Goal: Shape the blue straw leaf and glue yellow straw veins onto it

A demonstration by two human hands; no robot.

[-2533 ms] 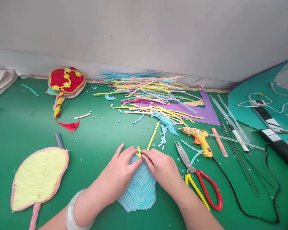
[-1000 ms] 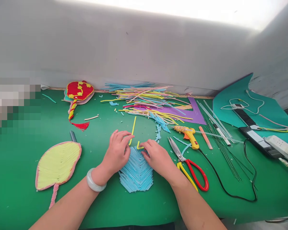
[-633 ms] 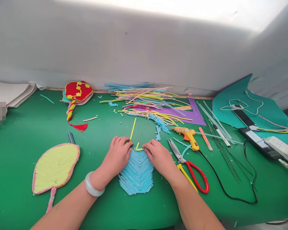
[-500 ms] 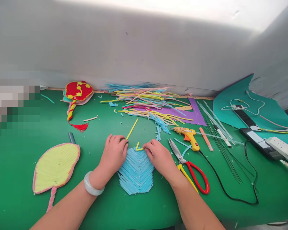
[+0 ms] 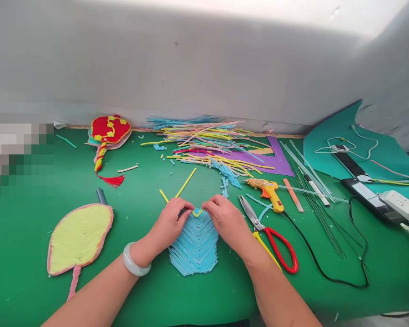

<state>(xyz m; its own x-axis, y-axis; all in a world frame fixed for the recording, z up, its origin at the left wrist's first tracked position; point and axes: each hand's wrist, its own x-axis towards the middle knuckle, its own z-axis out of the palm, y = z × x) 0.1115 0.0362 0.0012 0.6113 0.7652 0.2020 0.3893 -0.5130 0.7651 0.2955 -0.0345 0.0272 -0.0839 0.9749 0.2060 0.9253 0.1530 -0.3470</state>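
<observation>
We are observing a ribbed, matt blue panel (image 5: 198,247). We are noting smooth metal blades (image 5: 248,210) on the scissors (image 5: 258,224).

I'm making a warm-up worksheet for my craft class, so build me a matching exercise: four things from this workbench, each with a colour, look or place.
1. Scissors
2. Glue gun
3. Blue ribbed piece
4. Bracelet

A. pale and ring-shaped
B. between the left hand and right hand
C. metal-bladed, with red on the handles
D. yellow and orange

Pairs: 1-C, 2-D, 3-B, 4-A
</observation>
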